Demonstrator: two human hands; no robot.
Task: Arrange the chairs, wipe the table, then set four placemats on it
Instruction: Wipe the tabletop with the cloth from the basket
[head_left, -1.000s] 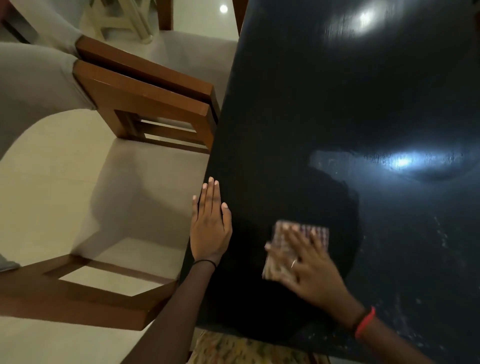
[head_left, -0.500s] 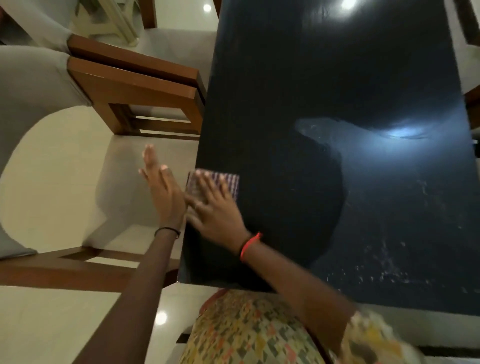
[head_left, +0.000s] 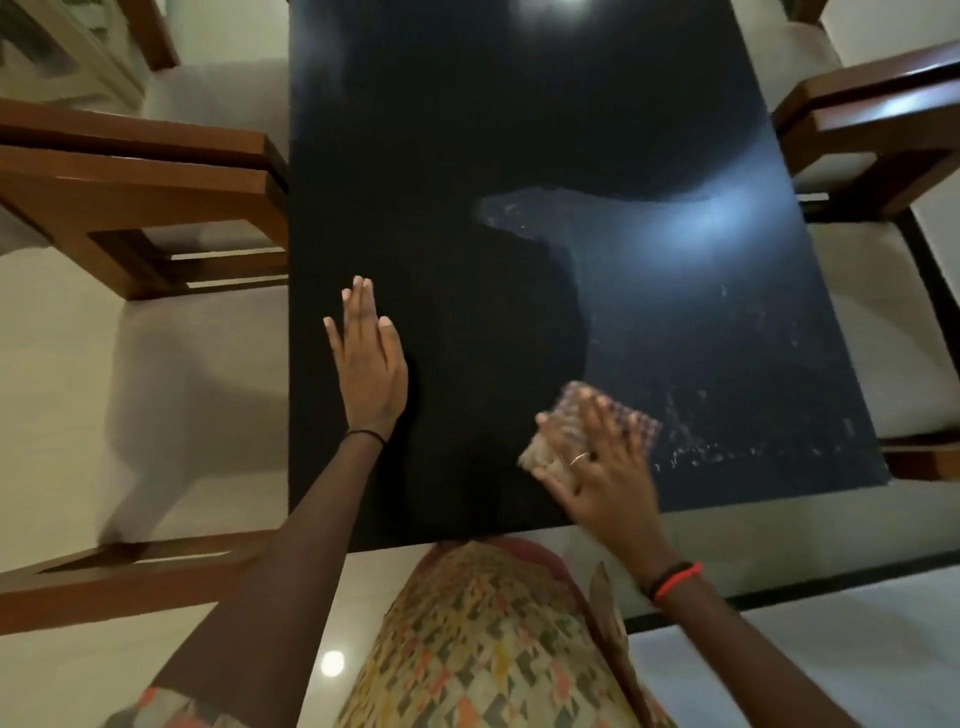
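A glossy black table (head_left: 519, 156) fills the middle of the head view. My right hand (head_left: 597, 467) presses a small checked cloth (head_left: 628, 421) flat on the table near its front edge, fingers spread over it. My left hand (head_left: 366, 358) lies flat on the table near the left edge, fingers straight and together. To the right of the cloth the surface shows pale streaks and specks (head_left: 727, 447). Wooden chairs with light cushions stand on the left (head_left: 156, 197) and on the right (head_left: 883, 135) of the table.
Another wooden chair frame (head_left: 104, 582) stands at the lower left, close to the table's front corner. A cushioned seat (head_left: 883, 332) lies along the table's right edge. The floor (head_left: 52, 338) is pale and shiny. My patterned dress (head_left: 483, 639) is against the front edge.
My right hand slid the cloth from the table's left edge to the right along the front. My left hand came back down flat on the table. The camera turned right.
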